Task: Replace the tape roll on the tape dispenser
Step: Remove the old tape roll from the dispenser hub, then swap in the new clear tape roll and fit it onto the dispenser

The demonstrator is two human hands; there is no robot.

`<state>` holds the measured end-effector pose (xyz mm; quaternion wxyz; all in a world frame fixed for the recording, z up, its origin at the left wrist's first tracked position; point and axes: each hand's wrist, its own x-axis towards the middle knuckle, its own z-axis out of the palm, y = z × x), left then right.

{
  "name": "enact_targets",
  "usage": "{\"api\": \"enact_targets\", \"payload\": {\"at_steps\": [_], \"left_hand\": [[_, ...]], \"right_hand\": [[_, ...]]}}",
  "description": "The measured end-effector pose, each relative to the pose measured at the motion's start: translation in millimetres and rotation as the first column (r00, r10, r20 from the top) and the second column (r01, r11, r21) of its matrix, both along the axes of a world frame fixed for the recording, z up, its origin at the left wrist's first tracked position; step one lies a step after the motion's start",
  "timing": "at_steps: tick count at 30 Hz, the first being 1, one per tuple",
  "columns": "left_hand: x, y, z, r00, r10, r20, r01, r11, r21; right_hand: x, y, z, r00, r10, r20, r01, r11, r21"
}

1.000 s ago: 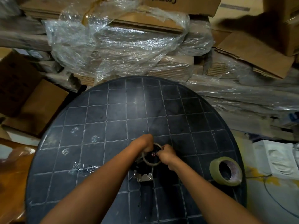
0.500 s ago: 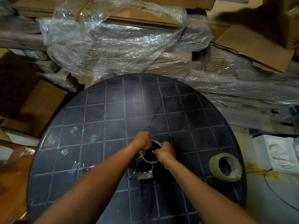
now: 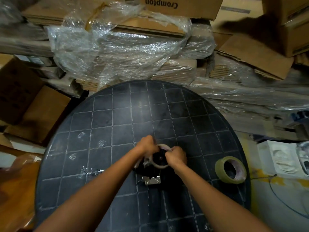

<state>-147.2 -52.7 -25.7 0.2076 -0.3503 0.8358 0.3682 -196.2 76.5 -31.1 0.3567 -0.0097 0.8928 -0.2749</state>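
A black tape dispenser (image 3: pixel 147 171) lies on the round dark table (image 3: pixel 117 124), its serrated metal blade (image 3: pixel 153 180) pointing toward me. A thin pale ring, a nearly used-up tape roll (image 3: pixel 159 166), sits around the dispenser's hub. My left hand (image 3: pixel 147 145) grips the ring's left and upper side. My right hand (image 3: pixel 176 156) pinches its right side. Both hands hide part of the ring and the hub. A full roll of yellowish tape (image 3: pixel 230 169) lies flat near the table's right edge, apart from both hands.
Flattened cardboard boxes wrapped in clear plastic film (image 3: pixel 120 47) pile up behind the table. Cartons (image 3: pixel 33 111) stand at the left, a white moulded packing piece (image 3: pixel 280 158) at the right. Scraps of clear tape (image 3: pixel 90 172) stick to the tabletop left of the dispenser.
Both hands stay on the thin ring at the dispenser. The ring looks a little more tilted, its far edge lifted, and the hands have closed in slightly.
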Motion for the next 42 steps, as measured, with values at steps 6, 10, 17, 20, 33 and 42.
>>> {"api": "enact_targets", "payload": {"at_steps": [6,10,17,20,33,42], "left_hand": [[47.6,-5.5,35.2,0.945,0.31,-0.108,-0.228,0.856,0.463],[85.7,10.0,58.3,0.951,0.301,-0.072,-0.188,0.745,0.64],[84.5,36.6,63.5,0.9,0.412,-0.144,-0.201,0.684,0.701],[57.0,49.5,66.7,0.857,0.491,-0.158,-0.225,0.632,0.742],[-91.2,81.2,27.7,0.725,0.652,-0.22,-0.454,0.693,0.56],[-167.3,86.5,-39.2,0.82,0.54,-0.189,-0.496,0.835,0.239]], "right_hand": [[12.0,18.1,29.7,0.982,-0.185,0.023,0.186,0.973,-0.135],[23.4,32.4,43.5,0.945,-0.309,0.11,0.327,0.908,-0.263],[32.7,61.1,82.4,0.861,-0.426,0.279,0.508,0.752,-0.419],[23.8,73.6,87.0,0.866,-0.444,0.229,0.499,0.75,-0.434],[-97.3,110.2,62.8,0.925,-0.375,0.066,0.368,0.834,-0.41],[-159.1,194.5,27.4,0.982,-0.027,-0.186,0.033,0.999,0.028]]}}
